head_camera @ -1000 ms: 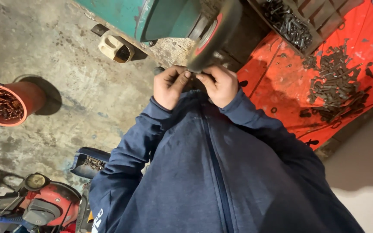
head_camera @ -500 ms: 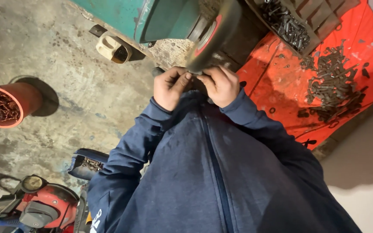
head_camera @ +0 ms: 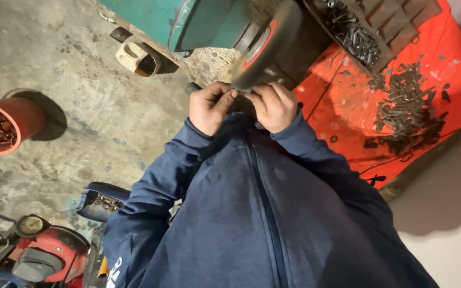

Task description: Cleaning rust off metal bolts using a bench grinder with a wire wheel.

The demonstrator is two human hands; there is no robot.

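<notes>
A: Grip? Both hands pinched together at the wheel [head_camera: 262,45] rim — left hand [head_camera: 209,106], right hand [head_camera: 274,105].
B: On what?
A: Can't tell, too small. Red cloth [head_camera: 348,122] with bolts [head_camera: 406,114] right, pot [head_camera: 1,125] left.

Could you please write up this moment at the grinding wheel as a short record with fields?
left hand: fingers pinched together just below the grinding wheel
right hand: fingers meeting the left hand's at the wheel's edge
held item: too small to tell
machine: green body behind the wheel
right side: dark metal pieces heaped on an orange sheet
left side: red bucket of rusty pieces on the concrete floor
</notes>
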